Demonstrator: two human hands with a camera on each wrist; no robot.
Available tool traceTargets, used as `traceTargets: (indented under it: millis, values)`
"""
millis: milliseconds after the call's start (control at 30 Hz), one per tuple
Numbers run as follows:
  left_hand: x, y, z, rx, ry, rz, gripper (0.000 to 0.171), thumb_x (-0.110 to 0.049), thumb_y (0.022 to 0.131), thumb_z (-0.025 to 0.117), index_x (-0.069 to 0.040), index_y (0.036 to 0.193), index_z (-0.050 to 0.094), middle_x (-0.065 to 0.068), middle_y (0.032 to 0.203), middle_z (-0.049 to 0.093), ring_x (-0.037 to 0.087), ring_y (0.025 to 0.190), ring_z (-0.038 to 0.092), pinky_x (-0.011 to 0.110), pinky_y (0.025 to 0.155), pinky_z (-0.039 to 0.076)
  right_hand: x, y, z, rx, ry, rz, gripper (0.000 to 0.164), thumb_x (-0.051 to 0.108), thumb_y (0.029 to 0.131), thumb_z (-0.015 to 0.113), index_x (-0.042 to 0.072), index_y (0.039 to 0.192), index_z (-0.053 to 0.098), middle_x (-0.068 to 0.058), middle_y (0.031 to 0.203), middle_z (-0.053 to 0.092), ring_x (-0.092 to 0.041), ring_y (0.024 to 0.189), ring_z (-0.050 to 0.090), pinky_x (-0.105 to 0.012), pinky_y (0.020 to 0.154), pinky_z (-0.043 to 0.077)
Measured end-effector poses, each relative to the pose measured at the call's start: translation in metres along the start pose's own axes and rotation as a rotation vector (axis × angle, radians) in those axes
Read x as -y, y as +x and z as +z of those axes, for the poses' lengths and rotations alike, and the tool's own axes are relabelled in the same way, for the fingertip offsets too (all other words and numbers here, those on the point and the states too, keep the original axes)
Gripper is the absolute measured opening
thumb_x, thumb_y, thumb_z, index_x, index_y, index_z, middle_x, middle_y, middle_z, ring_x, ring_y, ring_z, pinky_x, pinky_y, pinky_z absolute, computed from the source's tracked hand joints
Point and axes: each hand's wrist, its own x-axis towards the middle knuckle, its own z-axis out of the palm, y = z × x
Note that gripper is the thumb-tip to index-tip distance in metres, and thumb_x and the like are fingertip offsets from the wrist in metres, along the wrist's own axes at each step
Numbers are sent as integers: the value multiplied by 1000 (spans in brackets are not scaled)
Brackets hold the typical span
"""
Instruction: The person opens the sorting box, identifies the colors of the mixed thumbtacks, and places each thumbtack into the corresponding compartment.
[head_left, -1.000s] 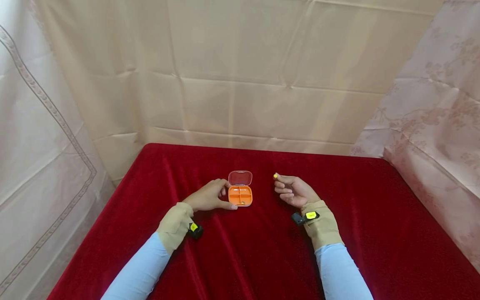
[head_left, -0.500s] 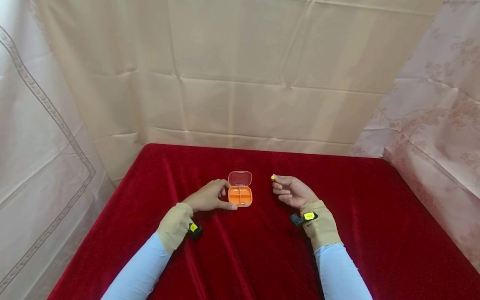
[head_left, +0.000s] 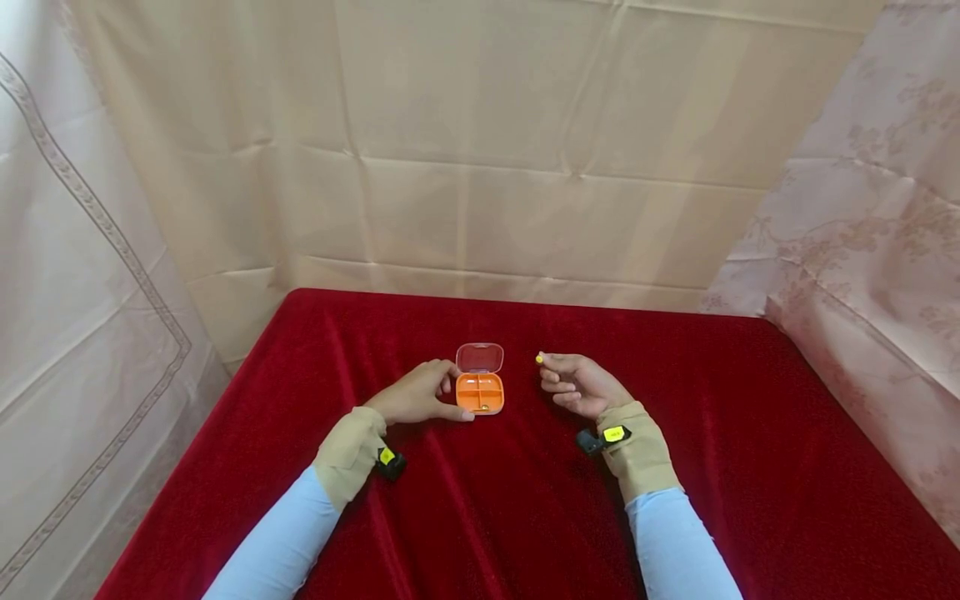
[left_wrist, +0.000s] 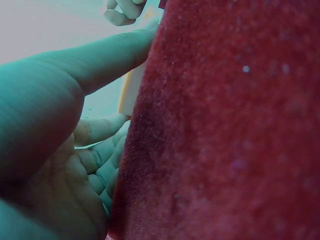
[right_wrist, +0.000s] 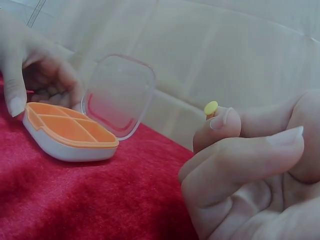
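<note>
My left hand [head_left: 411,395] holds a small pill box [head_left: 468,398] at its left side, thumb at the front corner and fingers at the back. The box has a white base and an orange insert split into several compartments; its clear lid [head_left: 480,358] stands raised at the back. A tiny shiny yellowish thing [head_left: 485,407] lies in the front right compartment. To the right, above the cloth, my right hand [head_left: 587,388] pinches a thumbtack [right_wrist: 211,107] between thumb and index finger. Its flat yellow head shows; the fingers hide most of its shaft.
A dark red velvet cloth [head_left: 555,500] with some folds covers the table. Beige curtain [head_left: 480,167] hangs behind its far edge, with patterned cloth [head_left: 877,208] on the right side. Each wrist carries a small black camera [head_left: 590,442].
My right hand has moved slightly left and a little nearer to me, bringing the thumbtack closer to the pill box. The left hand and the box have stayed in place.
</note>
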Motion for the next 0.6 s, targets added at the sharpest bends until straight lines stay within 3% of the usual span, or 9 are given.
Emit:
traceTargets:
  millis: [400,600]
  values:
    - [1,0,0,3,-6,-3,69,-48,73,82,-7,122,54,4,96,51,18,89,47,30,75,42,-3,2,5,-38,-19,16,28,11,108,29,7,94,52,0,72,36,-7,55,16,-14,41,22]
    - [3,2,0,5,-2,0,69,-49,73,81,-8,121,54,3,95,52,17,90,47,29,75,42,-2,3,9,-2,-20,27,28,10,108,27,7,97,52,0,72,37,-8,57,13,-14,42,23]
